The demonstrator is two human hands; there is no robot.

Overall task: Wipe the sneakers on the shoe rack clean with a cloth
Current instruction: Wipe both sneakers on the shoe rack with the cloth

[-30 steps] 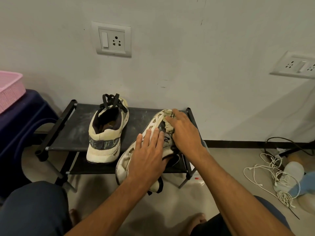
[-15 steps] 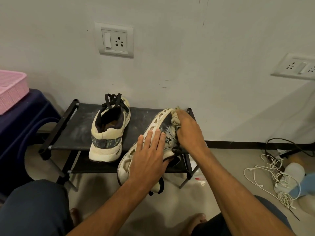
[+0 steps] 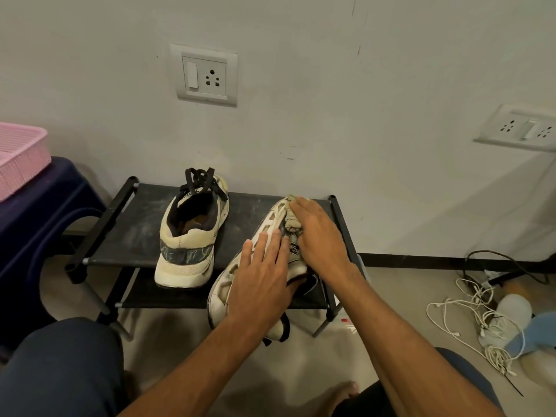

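Note:
A black two-shelf shoe rack [image 3: 129, 233] stands against the wall. One cream sneaker with black laces [image 3: 189, 236] sits upright on its top shelf, heel toward me. The second cream sneaker [image 3: 224, 291] lies tipped on its side at the rack's right front, sole facing left and heel overhanging the edge. My left hand [image 3: 261, 284] rests across that sole with straight fingers; its thumb is hidden. My right hand [image 3: 319, 236] holds a bunched beige cloth [image 3: 292, 222] against the sneaker's upper near the toe.
A pink basket [image 3: 21, 164] sits on a dark blue stool [image 3: 39, 230] at the left. White cables [image 3: 469, 323] and a blue-and-white object [image 3: 529, 335] lie on the floor at the right. My knees frame the bottom of the view.
My right hand has rubbed the cloth back and forth over the toe end of the tipped sneaker. My left hand has stayed on the sole.

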